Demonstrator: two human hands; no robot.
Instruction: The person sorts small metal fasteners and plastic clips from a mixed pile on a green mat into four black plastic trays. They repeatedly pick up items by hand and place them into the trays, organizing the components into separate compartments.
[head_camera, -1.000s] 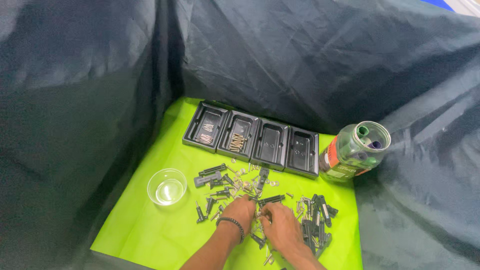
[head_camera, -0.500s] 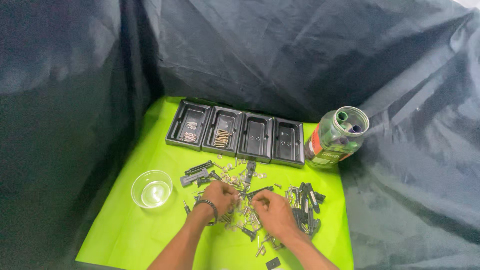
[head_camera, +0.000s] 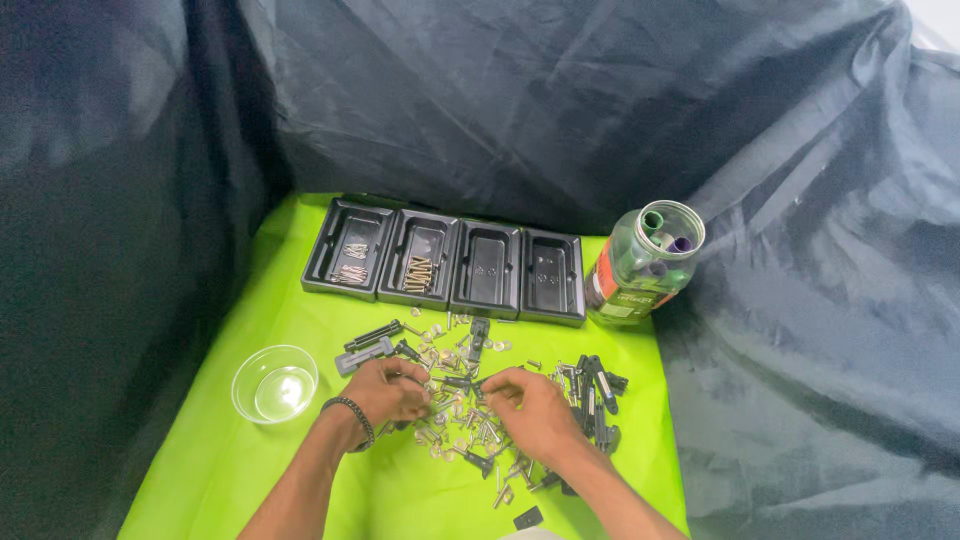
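My left hand (head_camera: 388, 390), with a dark bead bracelet at the wrist, rests curled on a scattered pile of small hardware parts (head_camera: 470, 385): black plastic pieces, screws and metal bits on a lime green surface (head_camera: 300, 470). My right hand (head_camera: 530, 405) lies curled on the same pile, fingers pinching among the parts. What either hand grips is hidden by the fingers. A row of black trays (head_camera: 450, 262) sits beyond the pile; the two left trays hold screws, the two right look bare.
A clear glass bowl (head_camera: 275, 383) stands left of my left hand. A clear plastic jar (head_camera: 643, 265) with coloured items inside leans at the right of the trays. Dark fabric (head_camera: 500, 110) walls in the green surface on three sides.
The view has shifted, so the trays, jar and bowl sit differently in frame. Both hands stay on the pile, fingers working closer together among the parts.
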